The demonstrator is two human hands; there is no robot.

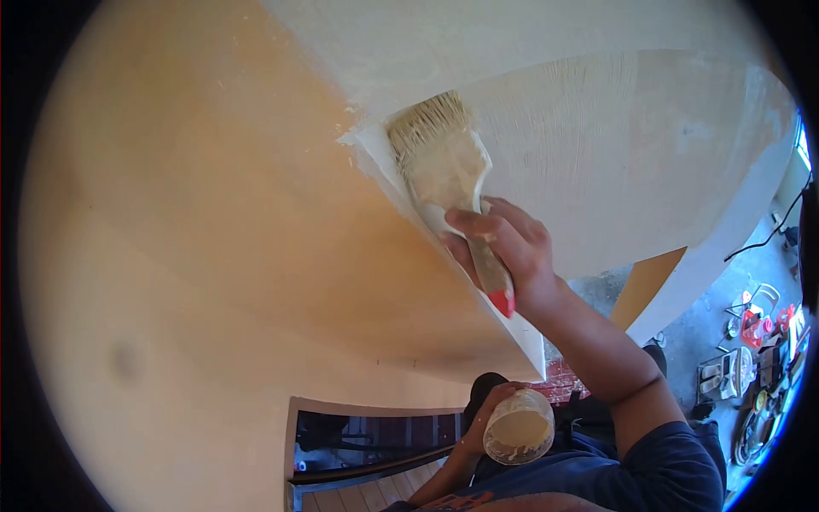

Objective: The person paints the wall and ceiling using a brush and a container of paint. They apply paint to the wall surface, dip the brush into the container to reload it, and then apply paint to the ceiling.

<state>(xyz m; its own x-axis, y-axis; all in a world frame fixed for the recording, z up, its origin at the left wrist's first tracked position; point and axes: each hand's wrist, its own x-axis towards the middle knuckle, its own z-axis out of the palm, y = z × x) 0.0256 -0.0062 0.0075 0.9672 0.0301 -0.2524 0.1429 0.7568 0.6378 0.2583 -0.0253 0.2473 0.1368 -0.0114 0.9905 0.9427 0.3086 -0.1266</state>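
Observation:
My right hand [516, 247] is wrapped round the handle of a wide paintbrush [448, 171], whose handle ends in a red tip. Pale paint coats the bristles, which lie at the whitish surface [589, 162] beside its border with the orange-tan wall [205, 205]. Lower down, close to my body, my left hand [485, 420] grips a clear plastic cup [518, 431] with cream-coloured paint inside and smears round its rim. Streaked brush marks run across the whitish surface to the right of the bristles.
A projecting wall edge [539, 363] comes down between my arms. Below left is an opening with a dark rail [375, 465] and planks. On the floor far right stand a chair [725, 375], red items [755, 328] and assorted clutter. A black cable [768, 239] hangs at the right.

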